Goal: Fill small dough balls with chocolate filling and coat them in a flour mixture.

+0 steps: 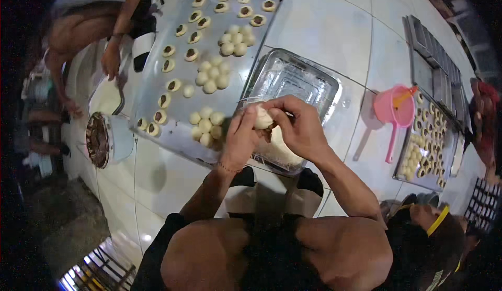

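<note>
I hold a pale dough ball (pixel 263 118) between both hands over a rectangular metal pan (pixel 298 77). My left hand (pixel 241 138) cups it from the left with curled fingers. The thumb and fingers of my right hand (pixel 299 130) pinch its upper right edge. Pale, crumb-like material (pixel 282 152) lies in the near end of the pan, partly hidden by my hands. To the left lies a large metal tray (pixel 240 77). Smooth dough balls (pixel 212 75) sit on it in clusters, with flattened dough rounds (pixel 191 54) topped with dark filling along its far and left sides.
A bucket (pixel 121 137) with brown filling inside stands left. Beyond it, another person's hand (pixel 111 58) reaches over a pale bowl (pixel 107 97). At right are a pink dipper (pixel 389 105), a second dough tray (pixel 418 178) and metal loaf pans (pixel 439 56). Another person crouches at lower right.
</note>
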`<act>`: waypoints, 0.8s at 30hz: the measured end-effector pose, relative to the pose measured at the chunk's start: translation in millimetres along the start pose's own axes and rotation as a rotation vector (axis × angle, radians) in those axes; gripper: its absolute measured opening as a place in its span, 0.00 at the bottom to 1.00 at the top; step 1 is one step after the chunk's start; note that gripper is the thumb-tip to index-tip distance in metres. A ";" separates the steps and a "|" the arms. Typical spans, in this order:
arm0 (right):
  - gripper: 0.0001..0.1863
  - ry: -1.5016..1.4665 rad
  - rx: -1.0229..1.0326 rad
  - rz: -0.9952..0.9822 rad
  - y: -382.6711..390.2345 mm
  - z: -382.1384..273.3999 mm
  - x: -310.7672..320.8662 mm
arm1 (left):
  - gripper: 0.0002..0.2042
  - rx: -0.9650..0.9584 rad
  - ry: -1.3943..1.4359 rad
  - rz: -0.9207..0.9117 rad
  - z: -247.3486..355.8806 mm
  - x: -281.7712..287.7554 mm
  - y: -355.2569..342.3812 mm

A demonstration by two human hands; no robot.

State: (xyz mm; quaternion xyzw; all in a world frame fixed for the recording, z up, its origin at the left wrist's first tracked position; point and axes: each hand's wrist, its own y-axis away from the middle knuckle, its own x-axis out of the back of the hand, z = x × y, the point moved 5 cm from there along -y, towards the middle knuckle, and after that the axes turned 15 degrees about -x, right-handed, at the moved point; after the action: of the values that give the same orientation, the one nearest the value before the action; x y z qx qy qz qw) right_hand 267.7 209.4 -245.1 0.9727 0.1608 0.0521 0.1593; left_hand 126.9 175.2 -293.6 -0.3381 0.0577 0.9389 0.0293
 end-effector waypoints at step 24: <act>0.16 0.744 0.177 0.340 -66.1 116.0 47.8 | 0.26 -0.496 -1.482 0.562 60.1 255.2 -43.2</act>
State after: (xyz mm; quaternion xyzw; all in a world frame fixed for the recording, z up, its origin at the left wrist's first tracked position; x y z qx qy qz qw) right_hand 310.9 250.4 -373.8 0.9102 0.0483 0.4114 -0.0046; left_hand -103.4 229.9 -414.4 0.3986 -0.1031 0.8760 -0.2512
